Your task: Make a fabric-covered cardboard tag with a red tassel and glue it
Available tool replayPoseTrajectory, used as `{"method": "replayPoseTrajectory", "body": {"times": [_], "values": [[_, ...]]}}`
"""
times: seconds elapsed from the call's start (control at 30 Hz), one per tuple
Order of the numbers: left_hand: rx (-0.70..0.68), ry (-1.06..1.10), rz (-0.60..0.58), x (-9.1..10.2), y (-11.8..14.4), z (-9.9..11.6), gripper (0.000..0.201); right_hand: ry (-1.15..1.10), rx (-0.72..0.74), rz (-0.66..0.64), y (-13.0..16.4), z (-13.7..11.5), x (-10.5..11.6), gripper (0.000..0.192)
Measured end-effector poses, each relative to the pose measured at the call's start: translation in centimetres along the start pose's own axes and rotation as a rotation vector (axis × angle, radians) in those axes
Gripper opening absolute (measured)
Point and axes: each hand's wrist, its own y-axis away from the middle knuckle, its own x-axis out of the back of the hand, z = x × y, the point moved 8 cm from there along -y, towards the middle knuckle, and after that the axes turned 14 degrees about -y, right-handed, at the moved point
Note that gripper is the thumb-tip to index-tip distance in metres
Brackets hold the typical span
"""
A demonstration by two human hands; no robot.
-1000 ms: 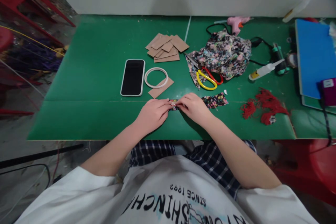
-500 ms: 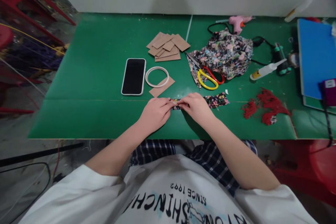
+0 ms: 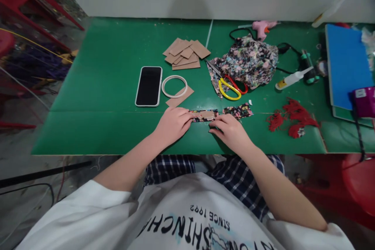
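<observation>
A narrow floral fabric strip [image 3: 205,115] with a brown cardboard piece on it lies on the green table [image 3: 111,97] near the front edge. My left hand [image 3: 172,124] presses its fingertips on the strip's left end. My right hand [image 3: 231,131] rests just below the strip's right end, fingers curled on the table, touching its edge. A second floral scrap [image 3: 238,110] lies right of the strip. I cannot tell whether my right hand grips anything.
Behind the strip lie a black phone [image 3: 148,86], a white ring [image 3: 174,86] on a cardboard piece, a cardboard pile [image 3: 186,53], yellow-red scissors [image 3: 231,86], crumpled floral cloth [image 3: 249,60], a pink glue gun [image 3: 262,27], red tassels [image 3: 293,117], a blue board [image 3: 347,64].
My right hand has slid right and toward me off the strip, uncovering the cardboard piece on the fabric. My left hand has stayed at the left end.
</observation>
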Motion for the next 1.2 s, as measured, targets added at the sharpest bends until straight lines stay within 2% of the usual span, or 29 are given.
{"method": "replayPoseTrajectory", "body": {"times": [0.2,0.4,0.57,0.67,0.83,0.93,1.03,1.1,1.2], "values": [[-0.011,-0.046,0.044,-0.1,0.1,0.1,0.02,0.002,-0.067,-0.008,1.5,0.1,-0.1,0.014],[-0.005,-0.045,0.117,0.1,0.2,0.0,0.021,-0.063,-0.097,-0.02,3.0,0.8,1.1,0.013],[0.021,-0.047,0.125,0.2,0.2,-0.1,0.019,-0.067,-0.153,0.005,4.1,1.8,2.3,0.013],[-0.009,-0.052,0.14,0.4,0.2,0.2,0.018,-0.065,-0.171,0.029,4.6,2.2,3.0,0.014],[-0.037,-0.029,0.156,0.5,0.6,0.6,0.017,0.01,-0.21,0.139,5.8,3.4,5.1,0.016],[-0.04,0.001,0.131,0.3,0.7,0.6,0.017,0.188,-0.281,0.294,7.1,4.7,7.4,0.02],[0.043,0.046,0.109,0.5,0.6,-0.2,0.018,0.345,-0.354,0.424,8.3,5.9,9.7,0.023],[0.069,0.063,0.069,0.5,0.4,-0.4,0.019,0.383,-0.382,0.442,8.7,6.3,10.4,0.023],[-0.028,0.029,-0.015,0.2,0.0,0.5,0.025,0.382,-0.365,0.423,8.0,6.3,10.5,0.022]]}}
